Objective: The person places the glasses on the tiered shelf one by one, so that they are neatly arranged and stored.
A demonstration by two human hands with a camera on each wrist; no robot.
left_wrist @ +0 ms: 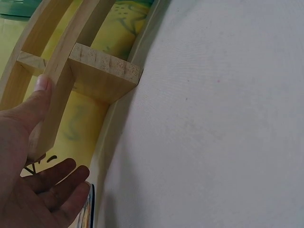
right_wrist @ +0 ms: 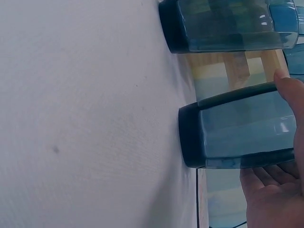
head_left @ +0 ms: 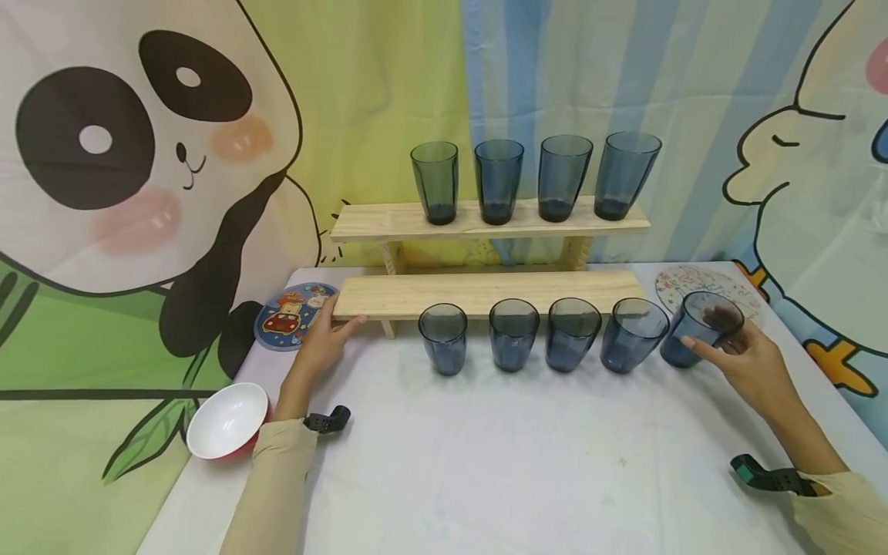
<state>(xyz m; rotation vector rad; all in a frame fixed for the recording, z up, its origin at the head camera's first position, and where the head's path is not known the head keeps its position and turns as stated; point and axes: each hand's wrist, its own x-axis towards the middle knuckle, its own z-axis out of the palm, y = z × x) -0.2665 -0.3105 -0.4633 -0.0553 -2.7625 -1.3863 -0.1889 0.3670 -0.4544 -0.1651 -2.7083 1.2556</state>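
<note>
A two-tier wooden shelf (head_left: 486,295) stands on the white-covered table. My left hand (head_left: 324,339) holds the left end of its lower board, with the thumb (left_wrist: 40,90) along the front edge and the lower fingers off the wood. My right hand (head_left: 752,366) grips a blue tinted glass (head_left: 683,339) near its rim, thumb in front and fingers behind. That glass (right_wrist: 247,128) stands upright, its base at the tabletop. To its left, several like glasses (head_left: 512,339) stand in a row before the shelf. Several more glasses (head_left: 498,181) stand along the upper board.
A white bowl (head_left: 227,420) with a red outside sits at the table's left edge. Beside the shelf lie a round blue picture mat (head_left: 280,316) on the left and a pale round mat (head_left: 694,281) on the right. Printed curtains (head_left: 388,92) hang close behind.
</note>
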